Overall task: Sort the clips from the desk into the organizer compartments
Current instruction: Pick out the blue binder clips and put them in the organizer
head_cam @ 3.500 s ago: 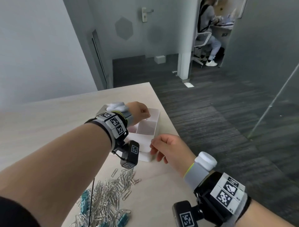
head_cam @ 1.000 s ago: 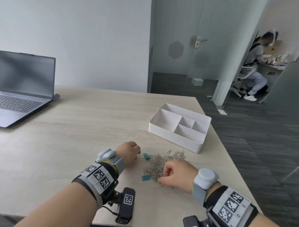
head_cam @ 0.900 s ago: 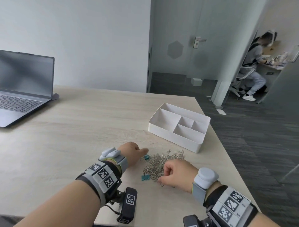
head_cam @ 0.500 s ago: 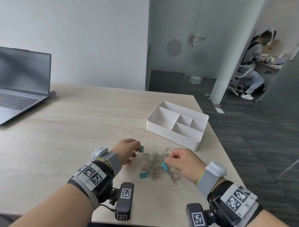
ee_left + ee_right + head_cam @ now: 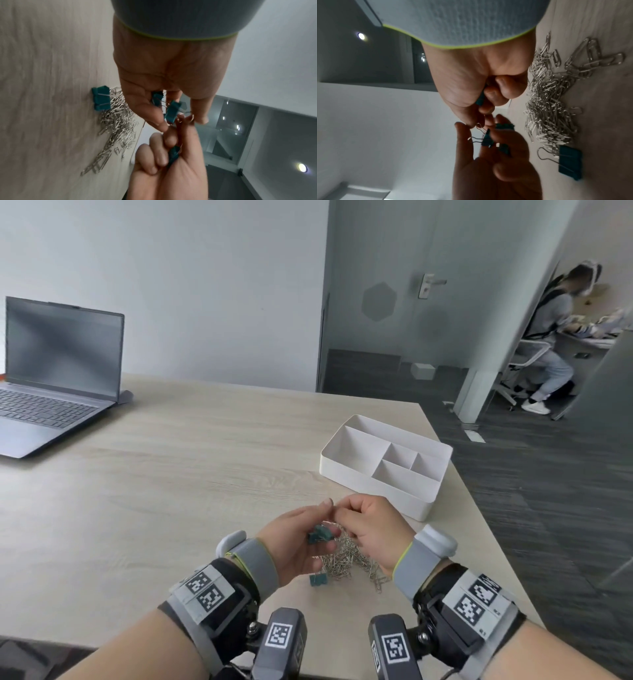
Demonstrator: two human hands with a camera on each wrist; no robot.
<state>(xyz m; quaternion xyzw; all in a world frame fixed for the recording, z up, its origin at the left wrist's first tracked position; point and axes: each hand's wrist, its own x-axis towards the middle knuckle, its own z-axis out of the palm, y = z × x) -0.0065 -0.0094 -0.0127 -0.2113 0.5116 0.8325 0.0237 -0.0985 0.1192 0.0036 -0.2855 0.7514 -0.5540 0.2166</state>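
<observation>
Above the pile of silver paper clips [image 5: 342,559], my two hands meet. My left hand [image 5: 329,518] is cupped palm-up, its fingers curled round teal binder clips [image 5: 320,534], which also show in the left wrist view [image 5: 172,111]. My right hand [image 5: 342,513] pinches the wire handle of one of those binder clips [image 5: 488,139]. Another teal clip [image 5: 480,100] is tucked under its curled fingers. More teal binder clips [image 5: 318,579] lie on the desk at the pile's near edge. The white organizer [image 5: 373,494] stands beyond the hands, and I see nothing in its compartments.
An open laptop [image 5: 51,378] sits at the far left of the wooden desk [image 5: 171,474]. The desk's right edge runs just past the organizer, with dark carpet beyond. A person sits at another desk far back on the right.
Both hands have risen from the pile and come together. The left hand turned palm-up with teal clips in it, and the right hand brought its teal clip over to it.
</observation>
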